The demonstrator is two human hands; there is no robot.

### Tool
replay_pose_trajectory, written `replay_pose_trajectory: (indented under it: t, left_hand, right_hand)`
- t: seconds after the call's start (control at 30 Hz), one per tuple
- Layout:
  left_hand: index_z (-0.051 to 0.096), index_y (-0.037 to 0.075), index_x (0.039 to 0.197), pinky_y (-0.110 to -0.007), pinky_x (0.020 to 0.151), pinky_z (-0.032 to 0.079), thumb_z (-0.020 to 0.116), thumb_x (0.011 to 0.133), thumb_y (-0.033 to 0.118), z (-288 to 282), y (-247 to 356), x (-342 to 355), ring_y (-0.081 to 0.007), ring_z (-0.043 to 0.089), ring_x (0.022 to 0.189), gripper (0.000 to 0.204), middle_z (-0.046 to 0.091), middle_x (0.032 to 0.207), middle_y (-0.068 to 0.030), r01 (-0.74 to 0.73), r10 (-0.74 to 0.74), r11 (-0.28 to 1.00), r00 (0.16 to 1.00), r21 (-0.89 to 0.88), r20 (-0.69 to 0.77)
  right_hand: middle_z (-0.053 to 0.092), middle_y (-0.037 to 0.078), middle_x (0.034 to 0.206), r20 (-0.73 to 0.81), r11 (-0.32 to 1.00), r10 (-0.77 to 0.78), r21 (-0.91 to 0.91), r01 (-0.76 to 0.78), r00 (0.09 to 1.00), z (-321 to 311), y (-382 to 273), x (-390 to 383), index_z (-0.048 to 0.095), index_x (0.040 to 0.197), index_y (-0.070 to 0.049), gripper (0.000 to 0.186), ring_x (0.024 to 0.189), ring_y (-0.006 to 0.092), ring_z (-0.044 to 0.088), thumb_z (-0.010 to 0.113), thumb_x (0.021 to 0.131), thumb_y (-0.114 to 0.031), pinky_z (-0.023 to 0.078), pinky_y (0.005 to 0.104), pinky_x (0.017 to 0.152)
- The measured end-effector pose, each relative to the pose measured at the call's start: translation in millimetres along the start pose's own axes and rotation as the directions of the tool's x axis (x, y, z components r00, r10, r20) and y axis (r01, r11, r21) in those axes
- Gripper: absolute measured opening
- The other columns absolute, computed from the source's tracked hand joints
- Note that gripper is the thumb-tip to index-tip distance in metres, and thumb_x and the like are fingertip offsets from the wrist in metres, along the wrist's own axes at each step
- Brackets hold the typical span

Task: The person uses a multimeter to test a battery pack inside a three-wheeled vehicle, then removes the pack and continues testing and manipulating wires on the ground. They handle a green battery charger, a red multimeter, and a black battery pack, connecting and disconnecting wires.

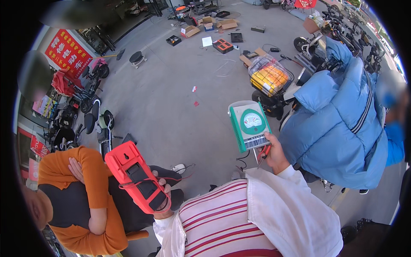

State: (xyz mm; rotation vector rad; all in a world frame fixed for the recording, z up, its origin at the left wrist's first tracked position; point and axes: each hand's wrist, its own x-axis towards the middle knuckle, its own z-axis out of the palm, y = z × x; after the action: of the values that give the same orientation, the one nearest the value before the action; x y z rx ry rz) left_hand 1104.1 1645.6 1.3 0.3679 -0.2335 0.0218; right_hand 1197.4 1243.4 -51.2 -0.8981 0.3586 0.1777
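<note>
My left hand (164,193) grips a red multimeter (121,155), whose back with its dark folding stand faces up. A thin red test lead (141,183) loops across the multimeter, and its cord trails to the right. In my right hand (277,155) is a green and white analog battery tester (250,123) with a round needle dial, held by its lower right corner. Red-handled clamps (265,151) hang below the tester, by the palm. A black cable (243,159) dangles beside them. Both devices are apart from each other, above the pavement.
Close on my left stands a person in an orange sweater (96,177) with arms folded. At right, a blue padded cover (336,115) drapes a scooter with a wire basket (270,77). Parked scooters (97,120) line the left; cardboard boxes (227,24) and a red toolbox (222,46) lie ahead.
</note>
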Motion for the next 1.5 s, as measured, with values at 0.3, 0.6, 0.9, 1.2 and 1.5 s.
replay_pose_trajectory:
  t: [0.3,0.6,0.9,1.2,1.5]
  left_hand:
    - [0.023,0.006,0.153,-0.042,0.082,0.051,0.073,0.081,0.053,-87,46,198,-0.0301,0.06,0.104,0.1,0.053,0.128,-0.0168,0.099,-0.097,0.993,0.995,-0.07,0.032]
    - [0.021,0.009,0.155,-0.044,0.088,0.053,0.074,0.083,0.047,-149,91,444,-0.0315,0.058,0.105,0.097,0.054,0.121,-0.0175,0.293,-0.29,0.956,0.954,0.031,-0.076]
    - [0.047,0.001,0.14,-0.036,0.067,0.058,0.058,0.095,0.026,-171,64,664,-0.0306,0.067,0.092,0.053,0.064,0.113,-0.019,0.354,-0.348,0.934,0.931,0.043,-0.106]
    - [0.036,0.004,0.149,-0.033,0.063,0.057,0.059,0.094,0.029,-159,3,823,-0.0262,0.068,0.094,0.065,0.066,0.106,-0.0087,0.49,-0.493,0.856,0.869,0.168,-0.022]
    - [0.027,0.005,0.153,-0.032,0.073,0.062,0.062,0.092,0.035,-150,-14,941,-0.026,0.066,0.107,0.077,0.063,0.105,-0.0063,0.465,-0.501,0.832,0.864,0.303,0.05]
  right_hand:
    - [0.065,0.003,0.078,-0.196,0.988,-0.138,0.047,0.15,0.971,53,-21,102,0.061,0.099,-0.008,0.027,0.059,0.0105,0.056,0.058,0.096,-0.034,0.04,0.0242,0.043]
    - [0.067,0.005,0.08,-0.434,0.916,-0.259,0.174,0.362,0.863,134,-30,223,0.061,0.104,-0.008,0.03,0.06,0.0145,0.058,0.057,0.095,-0.036,0.039,0.026,0.041]
    - [0.069,0.006,0.082,-0.651,0.83,-0.285,0.199,0.521,0.703,171,-32,303,0.061,0.103,-0.007,0.031,0.06,0.0161,0.061,0.057,0.095,-0.036,0.04,0.027,0.041]
    - [0.069,0.006,0.082,-0.762,0.723,-0.291,0.221,0.654,0.578,179,-52,401,0.061,0.102,-0.008,0.03,0.059,0.0153,0.06,0.055,0.097,-0.036,0.039,0.0275,0.042]
    - [0.067,0.009,0.081,-0.743,0.661,-0.399,0.173,0.73,0.537,220,-105,500,0.059,0.108,-0.004,0.035,0.058,0.0161,0.059,0.054,0.097,-0.037,0.04,0.0272,0.042]
